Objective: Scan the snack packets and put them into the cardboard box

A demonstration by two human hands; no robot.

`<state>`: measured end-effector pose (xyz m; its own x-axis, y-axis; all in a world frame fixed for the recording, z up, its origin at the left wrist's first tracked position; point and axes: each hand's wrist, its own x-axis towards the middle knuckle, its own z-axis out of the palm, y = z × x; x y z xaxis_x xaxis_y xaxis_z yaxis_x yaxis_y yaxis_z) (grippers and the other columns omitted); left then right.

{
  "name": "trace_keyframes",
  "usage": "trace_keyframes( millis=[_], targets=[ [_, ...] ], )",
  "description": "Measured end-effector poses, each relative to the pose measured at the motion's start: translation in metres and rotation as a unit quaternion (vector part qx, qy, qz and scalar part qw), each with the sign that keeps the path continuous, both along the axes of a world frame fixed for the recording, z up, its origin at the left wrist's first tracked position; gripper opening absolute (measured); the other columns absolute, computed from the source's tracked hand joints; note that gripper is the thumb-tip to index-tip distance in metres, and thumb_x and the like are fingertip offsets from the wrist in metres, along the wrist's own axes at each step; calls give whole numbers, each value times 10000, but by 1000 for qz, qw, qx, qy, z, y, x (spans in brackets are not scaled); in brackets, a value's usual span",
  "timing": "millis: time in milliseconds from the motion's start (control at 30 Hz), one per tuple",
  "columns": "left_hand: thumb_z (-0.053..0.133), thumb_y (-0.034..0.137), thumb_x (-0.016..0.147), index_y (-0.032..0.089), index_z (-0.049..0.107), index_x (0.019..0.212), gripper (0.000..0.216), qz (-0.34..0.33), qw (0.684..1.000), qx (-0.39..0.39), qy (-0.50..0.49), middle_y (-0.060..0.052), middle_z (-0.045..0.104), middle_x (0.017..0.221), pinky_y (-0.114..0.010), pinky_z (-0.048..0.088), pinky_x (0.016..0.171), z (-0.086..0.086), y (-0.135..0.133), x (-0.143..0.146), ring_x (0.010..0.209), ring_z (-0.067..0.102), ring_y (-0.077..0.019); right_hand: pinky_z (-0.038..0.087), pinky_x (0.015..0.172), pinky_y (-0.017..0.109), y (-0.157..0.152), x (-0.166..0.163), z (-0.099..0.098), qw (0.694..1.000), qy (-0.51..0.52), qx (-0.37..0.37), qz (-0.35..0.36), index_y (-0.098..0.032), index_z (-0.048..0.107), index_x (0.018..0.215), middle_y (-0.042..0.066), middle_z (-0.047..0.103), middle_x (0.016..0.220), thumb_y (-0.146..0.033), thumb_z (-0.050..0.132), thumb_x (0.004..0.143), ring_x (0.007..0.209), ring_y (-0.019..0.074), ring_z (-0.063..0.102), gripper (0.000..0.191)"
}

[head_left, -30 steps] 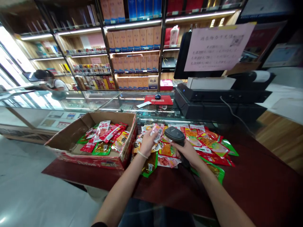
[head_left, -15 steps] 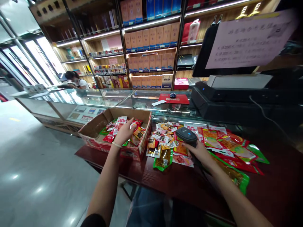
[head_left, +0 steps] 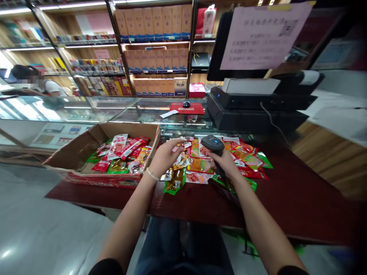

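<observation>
My right hand (head_left: 226,164) is wrapped round the handle of a black barcode scanner (head_left: 212,144), which has a small blue light on top. The scanner is above a spread of snack packets (head_left: 197,165) in red, white, orange and green. My left hand (head_left: 166,156) is over the left side of this spread, fingers stretched out; the packets under it are partly hidden. Just left of that hand stands an open cardboard box (head_left: 69,160) with more snack packets (head_left: 123,151) in it. A green-edged packet (head_left: 174,181) lies in front of the spread.
The dark red tabletop (head_left: 286,206) carries the box and packets. Behind it runs a glass counter (head_left: 114,105) with a red mat (head_left: 195,109) and a mouse (head_left: 186,104). A monitor with a pink notice (head_left: 258,38) stands at right. A person (head_left: 43,82) is behind the counter at left.
My left hand has moved right, from over the cardboard box to the packets on the table. The view has turned right and down. My right hand still holds the scanner.
</observation>
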<state>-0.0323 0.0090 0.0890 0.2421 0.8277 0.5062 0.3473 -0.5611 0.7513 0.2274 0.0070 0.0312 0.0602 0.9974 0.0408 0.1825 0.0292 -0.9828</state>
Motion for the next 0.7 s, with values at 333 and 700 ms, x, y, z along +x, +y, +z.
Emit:
trace_keyframes(
  millis=[333,700],
  targets=[
    [804,326,647,218,565,1283,688,-188,920,25,342,-146,542,1252,-485,386,1013,-88,42,85,1190,487,-343,419,424,303,10,32,-2,997,6,9,-75,-252,551,803,-45,517,416,-489,720,717,372,166,487,303],
    [602,342,868,206,643,1138,305,-202,928,35,311,-149,646,1112,-410,409,970,-92,30,85,1075,574,-291,413,414,298,13,37,-7,997,26,12,-70,-233,588,816,-26,547,419,-546,734,700,369,164,495,363]
  ],
)
